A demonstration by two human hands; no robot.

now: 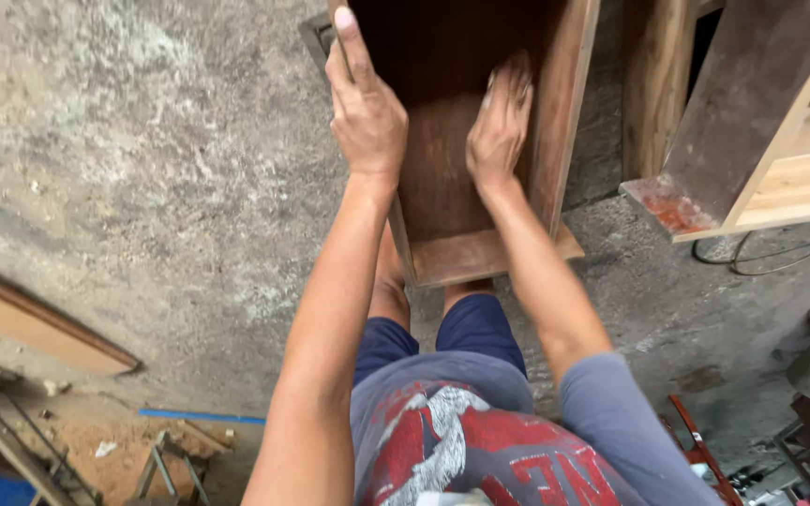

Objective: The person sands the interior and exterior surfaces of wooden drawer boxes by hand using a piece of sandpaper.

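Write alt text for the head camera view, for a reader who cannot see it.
Seen from above, a person's left hand grips the side wall of an open wooden cabinet box, while the right hand presses flat on its inner panel. The box stands on a rough concrete floor, with another wooden cabinet to the right.

Reddish-brown wooden box (pixel 452 178), grey concrete floor (pixel 142 169), navy shorts (pixel 475 333), grey shirt (pixel 480 440) with red-and-white print.

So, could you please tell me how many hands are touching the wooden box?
2. The left hand grips the left wall of the wooden box; the right hand presses flat on the panel inside it. No other hands are in view.
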